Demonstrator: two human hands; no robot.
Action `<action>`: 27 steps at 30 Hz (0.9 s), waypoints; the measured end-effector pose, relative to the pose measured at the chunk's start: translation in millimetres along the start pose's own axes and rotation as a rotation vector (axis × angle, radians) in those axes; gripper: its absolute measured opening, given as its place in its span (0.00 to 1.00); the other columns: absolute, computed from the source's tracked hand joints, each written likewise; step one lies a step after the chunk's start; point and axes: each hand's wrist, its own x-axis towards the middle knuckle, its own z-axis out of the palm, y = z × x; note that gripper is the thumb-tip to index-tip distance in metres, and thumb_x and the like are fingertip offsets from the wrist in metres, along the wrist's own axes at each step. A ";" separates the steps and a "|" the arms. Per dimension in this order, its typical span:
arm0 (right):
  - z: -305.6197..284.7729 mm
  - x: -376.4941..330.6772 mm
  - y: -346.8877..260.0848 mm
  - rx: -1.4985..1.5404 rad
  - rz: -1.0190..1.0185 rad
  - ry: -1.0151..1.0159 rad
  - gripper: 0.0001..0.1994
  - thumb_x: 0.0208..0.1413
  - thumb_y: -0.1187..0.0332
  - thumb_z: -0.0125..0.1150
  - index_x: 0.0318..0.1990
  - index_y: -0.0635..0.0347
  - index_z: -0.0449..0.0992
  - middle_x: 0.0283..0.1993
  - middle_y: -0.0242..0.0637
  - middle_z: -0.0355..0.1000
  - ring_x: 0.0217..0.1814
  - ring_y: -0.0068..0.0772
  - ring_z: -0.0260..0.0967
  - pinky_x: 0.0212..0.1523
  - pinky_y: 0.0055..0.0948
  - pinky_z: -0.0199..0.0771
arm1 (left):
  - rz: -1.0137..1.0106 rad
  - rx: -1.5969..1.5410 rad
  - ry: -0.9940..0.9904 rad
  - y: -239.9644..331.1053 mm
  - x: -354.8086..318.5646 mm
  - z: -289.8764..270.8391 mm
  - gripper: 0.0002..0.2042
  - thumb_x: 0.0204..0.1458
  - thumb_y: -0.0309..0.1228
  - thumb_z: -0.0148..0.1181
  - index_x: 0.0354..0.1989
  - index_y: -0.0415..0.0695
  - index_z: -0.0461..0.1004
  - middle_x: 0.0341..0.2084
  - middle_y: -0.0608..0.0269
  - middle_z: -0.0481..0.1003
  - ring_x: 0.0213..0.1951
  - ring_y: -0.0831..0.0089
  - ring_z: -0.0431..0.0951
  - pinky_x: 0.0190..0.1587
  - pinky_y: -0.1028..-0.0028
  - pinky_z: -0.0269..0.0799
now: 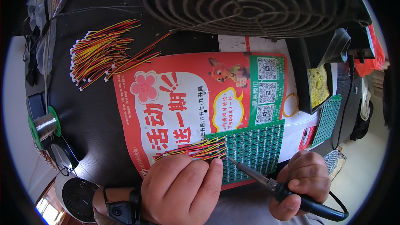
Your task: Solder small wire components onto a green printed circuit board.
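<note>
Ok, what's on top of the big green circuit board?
Red and yellow wires lie across the left part of the green circuit board, and the soldering iron reaches over it, contact unclear. Whatever the left hand covers there cannot be seen.

- Green circuit-board panel [255, 150], gridded with small repeated circuits, lying flat right of lower centre.
- Red, yellow and black wires [208, 147], fanned across its left part.
- Black-handled soldering iron [273, 184], slanting at lower right, tip near the wire ends; contact hard to make out.
</note>
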 end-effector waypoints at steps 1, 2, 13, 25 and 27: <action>-1.5 0.5 -0.1 -0.037 0.004 -0.009 0.14 0.54 0.59 0.60 0.30 0.59 0.66 0.21 0.30 0.59 0.19 0.22 0.54 0.17 0.22 0.48 | -0.003 0.001 -0.001 0.3 0.1 -0.1 0.15 0.31 0.17 0.64 0.34 0.34 0.80 0.22 0.60 0.72 0.23 0.65 0.72 0.23 0.70 0.67; -0.9 0.6 -0.6 -0.045 0.010 -0.013 0.14 0.54 0.59 0.60 0.30 0.59 0.66 0.21 0.30 0.59 0.19 0.22 0.54 0.17 0.22 0.48 | -0.006 0.002 -0.003 0.7 0.0 -0.2 0.15 0.31 0.17 0.64 0.34 0.34 0.80 0.22 0.60 0.72 0.23 0.65 0.72 0.23 0.70 0.67; -6.8 -0.5 3.9 0.069 -0.123 0.046 0.16 0.61 0.55 0.55 0.38 0.61 0.65 0.23 0.33 0.58 0.23 0.25 0.52 0.19 0.23 0.47 | 0.067 0.021 0.003 -0.5 1.8 -3.3 0.14 0.32 0.19 0.63 0.33 0.32 0.79 0.26 0.56 0.73 0.27 0.61 0.73 0.29 0.67 0.72; -29.6 -0.4 5.2 0.025 -0.140 -0.068 0.15 0.56 0.61 0.63 0.41 0.63 0.67 0.28 0.37 0.65 0.23 0.34 0.64 0.24 0.33 0.64 | -0.196 0.351 0.189 -24.2 38.4 -85.8 0.09 0.40 0.16 0.64 0.32 0.39 0.79 0.28 0.57 0.76 0.31 0.56 0.76 0.35 0.63 0.71; -27.9 0.4 3.7 0.036 -0.151 -0.033 0.15 0.56 0.62 0.63 0.40 0.63 0.67 0.28 0.37 0.65 0.23 0.34 0.64 0.24 0.32 0.64 | -0.200 0.326 0.156 -44.4 44.5 -83.4 0.08 0.41 0.17 0.65 0.31 0.38 0.78 0.29 0.55 0.76 0.33 0.56 0.76 0.38 0.64 0.72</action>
